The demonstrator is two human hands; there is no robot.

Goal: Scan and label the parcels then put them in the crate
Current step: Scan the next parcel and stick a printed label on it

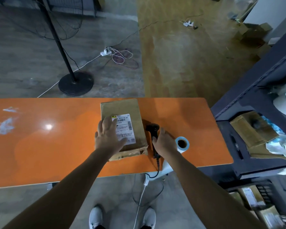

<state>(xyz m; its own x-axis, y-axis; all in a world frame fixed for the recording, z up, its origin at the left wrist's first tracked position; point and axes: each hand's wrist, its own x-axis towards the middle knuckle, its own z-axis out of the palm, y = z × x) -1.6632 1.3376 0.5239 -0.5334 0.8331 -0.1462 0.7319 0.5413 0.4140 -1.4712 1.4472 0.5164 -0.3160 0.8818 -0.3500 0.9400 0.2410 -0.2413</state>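
Head view: left grip (108, 134) flat on parcel (122, 108), right grip (163, 142) around scanner (153, 127).

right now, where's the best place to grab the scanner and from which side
Its handle, from above and the right: the scanner lies flat, head pointing away, handle toward you, with the parcel close on its left. The right hand grips it there.

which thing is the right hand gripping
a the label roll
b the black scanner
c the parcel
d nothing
b: the right hand curls over the handle of the black scanner, which lies on the orange table just right of the parcel.
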